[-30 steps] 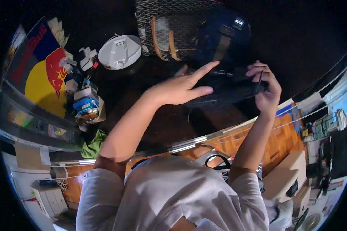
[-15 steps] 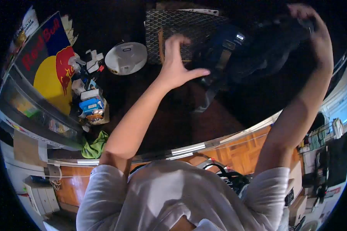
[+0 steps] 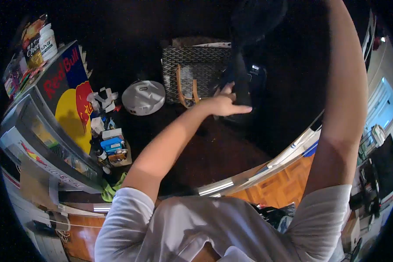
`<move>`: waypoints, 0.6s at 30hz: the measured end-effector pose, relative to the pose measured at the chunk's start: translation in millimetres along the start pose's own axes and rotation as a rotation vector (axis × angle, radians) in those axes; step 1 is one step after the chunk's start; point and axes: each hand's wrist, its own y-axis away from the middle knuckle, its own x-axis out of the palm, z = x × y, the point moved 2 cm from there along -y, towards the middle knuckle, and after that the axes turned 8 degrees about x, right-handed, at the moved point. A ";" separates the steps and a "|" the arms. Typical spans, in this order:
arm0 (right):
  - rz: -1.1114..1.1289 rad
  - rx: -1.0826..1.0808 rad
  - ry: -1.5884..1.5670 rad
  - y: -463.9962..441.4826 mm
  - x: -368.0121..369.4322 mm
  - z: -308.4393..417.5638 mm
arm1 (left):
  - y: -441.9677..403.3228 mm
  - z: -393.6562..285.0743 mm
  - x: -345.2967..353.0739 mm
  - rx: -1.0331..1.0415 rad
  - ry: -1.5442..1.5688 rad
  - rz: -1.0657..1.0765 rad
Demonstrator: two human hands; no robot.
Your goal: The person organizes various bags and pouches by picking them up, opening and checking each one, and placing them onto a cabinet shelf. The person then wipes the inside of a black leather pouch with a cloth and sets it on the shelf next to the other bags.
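Note:
My left hand (image 3: 225,102) is beside a dark bag (image 3: 260,83), with its thumb stretched out and apart from the fingers. A black strap-like length (image 3: 242,74) hangs close to its fingertips, and I cannot tell if they touch it. The bag's outline mostly melts into the dark, but a small white label shows on it. A further dark, blurred piece (image 3: 257,19) is raised above it. My right arm (image 3: 347,83) reaches up past the top edge, so my right hand is out of sight.
A patterned tote bag (image 3: 201,65) with tan handles stands behind my left hand. Left of it are a round silver device (image 3: 144,98), a box of small items (image 3: 118,153) and a Red Bull mini fridge (image 3: 70,100) with a white bottle (image 3: 48,41) on top. A green cloth (image 3: 111,190) lies by the fridge.
My right hand has gone up out of the frame, lifting dark material away from the right. My left hand has shifted right and lower, closer to the bag. The view has tilted.

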 end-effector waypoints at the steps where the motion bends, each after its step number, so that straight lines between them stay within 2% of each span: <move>1: -0.044 0.009 0.016 1.8 -3.1 6.8 | 5.8 0.1 4.9 -0.148 -0.009 0.007; 4: -0.124 0.055 0.114 3.8 -11.7 9.8 | 8.0 43.1 11.4 -0.357 0.250 -0.105; 7: -0.167 0.112 0.230 12.7 -13.0 9.3 | 16.9 55.6 3.6 -0.523 0.122 -0.234; 9: -0.168 0.210 0.211 24.3 -4.5 8.3 | 34.1 37.9 -26.6 -0.491 -0.011 -0.225; 10: -0.137 0.234 0.210 28.7 -4.7 5.9 | 45.7 18.7 -48.6 -0.349 0.030 -0.394; 12: -0.073 0.285 0.210 37.2 -4.9 -2.1 | 71.7 -3.8 -71.1 0.073 -0.019 -1.248; 13: -0.153 0.239 0.219 34.5 1.5 -13.2 | 79.8 -14.6 -74.6 0.015 0.279 -1.213; 14: -0.139 0.226 0.210 31.7 3.5 -22.9 | 86.8 -22.8 -73.6 -0.046 0.573 -1.159; 17: -0.092 0.186 0.201 29.0 8.9 -42.2 | 81.9 -41.1 -54.1 -0.232 1.109 -0.262; 18: -0.078 0.158 0.172 30.6 11.4 -41.4 | 80.5 -46.5 -48.0 -0.338 1.319 -0.141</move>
